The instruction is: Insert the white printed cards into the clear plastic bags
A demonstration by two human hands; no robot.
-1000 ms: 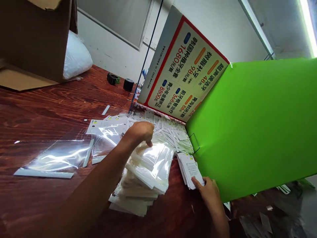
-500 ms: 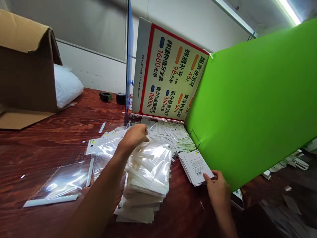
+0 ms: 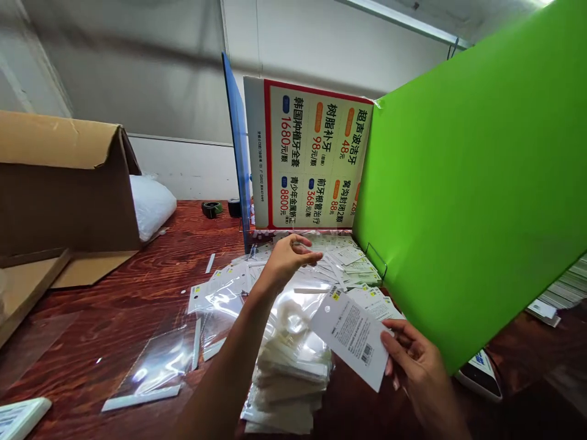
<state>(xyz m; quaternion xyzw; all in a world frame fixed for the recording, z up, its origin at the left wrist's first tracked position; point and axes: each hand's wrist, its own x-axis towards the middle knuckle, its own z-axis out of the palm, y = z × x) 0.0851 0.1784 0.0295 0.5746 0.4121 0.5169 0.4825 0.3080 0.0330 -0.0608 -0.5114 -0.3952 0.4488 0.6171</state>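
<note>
A white printed card (image 3: 351, 336) with a barcode and a yellow mark is pinched at its right edge by my right hand (image 3: 413, 360). It tilts over the right side of a tall stack of clear plastic bags (image 3: 288, 373). Above the back of that stack is my left hand (image 3: 296, 256), its thumb and fingers apart, and nothing shows between them. More cards (image 3: 373, 299) lie behind the held one, beside the green panel (image 3: 468, 183). A spread of bagged cards (image 3: 220, 281) lies left of and behind my left hand.
An upright printed board (image 3: 316, 159) and a blue panel (image 3: 236, 140) stand at the back. On the left are a cardboard box (image 3: 59, 201) with a white bag and a loose clear bag (image 3: 156, 360). A white device (image 3: 479, 373) sits at the right.
My right hand has lifted one card off the small pile and brought it toward the bag stack. My left hand has opened its fingers. The view has shifted.
</note>
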